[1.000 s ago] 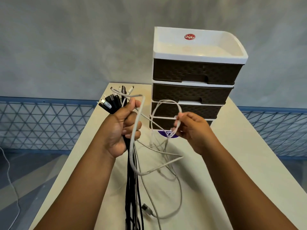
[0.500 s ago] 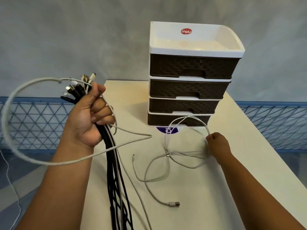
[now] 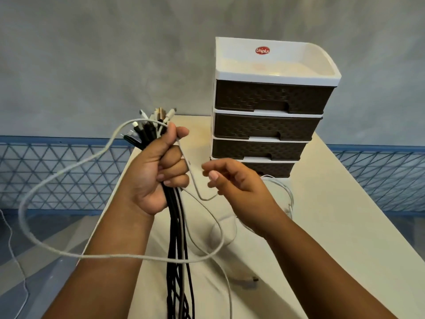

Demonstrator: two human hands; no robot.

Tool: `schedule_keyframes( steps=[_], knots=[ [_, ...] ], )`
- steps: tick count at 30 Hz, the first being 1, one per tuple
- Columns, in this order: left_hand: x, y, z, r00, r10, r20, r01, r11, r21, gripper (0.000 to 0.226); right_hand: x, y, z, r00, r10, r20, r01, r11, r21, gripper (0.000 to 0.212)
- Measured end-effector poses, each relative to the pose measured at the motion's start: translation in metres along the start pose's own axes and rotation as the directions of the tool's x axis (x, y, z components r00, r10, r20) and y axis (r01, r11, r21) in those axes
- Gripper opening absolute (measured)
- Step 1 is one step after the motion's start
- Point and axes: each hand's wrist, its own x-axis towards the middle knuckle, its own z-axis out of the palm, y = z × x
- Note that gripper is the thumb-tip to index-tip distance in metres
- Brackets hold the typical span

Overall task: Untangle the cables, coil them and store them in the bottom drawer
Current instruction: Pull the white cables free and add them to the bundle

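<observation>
My left hand is raised over the table and shut on a bundle of black and white cables, plugs pointing up, the rest hanging down. A thick white cable loops wide to the left from the bundle. My right hand hovers just right of it, fingers apart and loosely curled; a thin white cable from the bundle bends toward its lower fingers. A loose white cable lies on the table in front of the drawer unit. The bottom drawer is closed, partly hidden by my right hand.
The beige table carries the four-drawer unit at its far end, with a white tray top. A blue mesh railing runs behind the table on both sides. A thin cable trails on the floor at left.
My right hand has let go of the white cable on the table and risen toward the bundle. My left hand, with the bundle, has shifted right toward the table's middle.
</observation>
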Motion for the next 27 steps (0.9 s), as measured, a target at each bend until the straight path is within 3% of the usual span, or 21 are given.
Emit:
schedule_keyframes(
  steps=[5,10,13,19,23,27],
  knots=[
    [-0.013,-0.01,0.006,0.998,-0.068,-0.006,0.068,0.995,0.067,0.029,-0.01,-0.018,0.022,1.0,-0.008,-0.027,0.012,0.987,0.158,0.025],
    [-0.025,-0.023,0.008,0.99,-0.136,-0.031,0.139,0.977,0.162,0.029,-0.025,-0.02,0.02,0.989,0.001,-0.145,0.02,0.99,0.141,0.004],
    [-0.034,-0.031,0.017,0.987,-0.16,-0.023,0.161,0.965,0.205,0.031,-0.035,-0.027,0.018,0.978,0.014,-0.21,0.014,0.991,0.13,0.003],
    [-0.056,-0.047,0.047,0.986,-0.162,-0.028,0.162,0.929,0.333,0.04,-0.066,-0.036,0.004,0.977,0.132,-0.168,-0.085,0.961,0.262,0.007],
    [-0.075,-0.065,0.071,0.987,-0.148,-0.056,0.158,0.891,0.425,0.034,-0.105,-0.036,-0.019,0.966,0.142,-0.216,-0.085,0.964,0.252,0.013],
    [-0.096,-0.08,0.093,0.989,-0.114,-0.092,0.144,0.874,0.464,0.027,-0.147,-0.03,-0.047,0.925,0.284,-0.251,-0.193,0.923,0.332,0.011]
  ],
)
